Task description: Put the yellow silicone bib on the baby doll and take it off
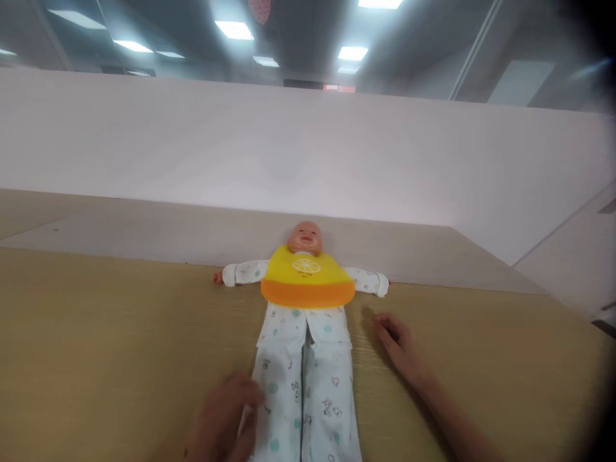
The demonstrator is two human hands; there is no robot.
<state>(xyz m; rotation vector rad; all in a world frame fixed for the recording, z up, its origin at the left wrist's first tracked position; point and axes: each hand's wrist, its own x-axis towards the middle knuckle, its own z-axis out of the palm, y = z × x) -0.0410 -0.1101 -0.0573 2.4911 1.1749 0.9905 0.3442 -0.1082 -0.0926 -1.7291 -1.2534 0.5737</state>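
Observation:
A baby doll [308, 239] lies on its back in the middle, head away from me and arms stretched sideways. It wears a yellow bib [283, 273] with an orange lower pocket [308, 294] and a white citrus-slice print. Below show a white patterned top [282, 324] and matching trousers [332, 398]. My left hand [226, 410], smeared by motion, is at the doll's trouser leg on the left; whether it touches the cloth I cannot tell. Beside the doll on the right, my right hand [399, 346] is apart from it, its fingers curled toward the thumb with nothing seen between them.
The doll lies on a tan tabletop [120, 346], its head on a paler strip [192, 231] along the back. A white partition [240, 141] stands behind, with glass panes [308, 45] above it. Another white panel [568, 244] rises at the right.

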